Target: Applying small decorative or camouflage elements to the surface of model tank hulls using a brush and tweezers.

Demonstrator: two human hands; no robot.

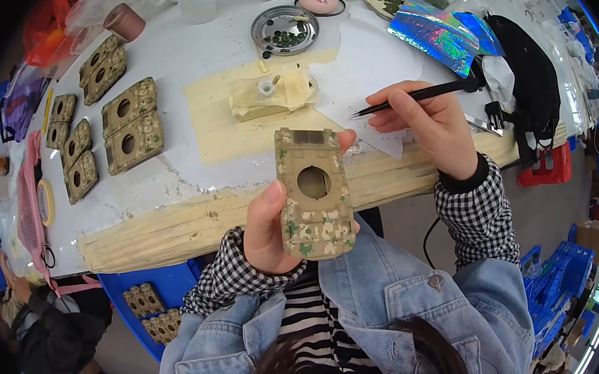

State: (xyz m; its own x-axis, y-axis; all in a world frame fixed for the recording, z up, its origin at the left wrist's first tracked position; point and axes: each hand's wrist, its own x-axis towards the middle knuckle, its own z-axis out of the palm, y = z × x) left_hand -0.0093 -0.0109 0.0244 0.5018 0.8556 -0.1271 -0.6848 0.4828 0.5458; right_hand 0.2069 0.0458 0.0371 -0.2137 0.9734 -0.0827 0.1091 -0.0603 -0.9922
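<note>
"What's the biggest thing there?"

"The worktop — smooth and white, with ridged cream tape along its front edge. Towards its right edge lies a crinkled, shiny foil sheet."

"And the shell?"

"Boxy and matt tan, with blocky green-and-white camouflage and a round hole in the middle. The left hand grasps it between thumb and fingers, so it sits in that hand, over the worktop's front edge."

"Smaller stuff?"

"A slim, pointed black tool, pinched by the right hand — its tip near the shell's far right corner. Then a round metal dish near the worktop's far edge, holding tiny dark green bits."
</note>
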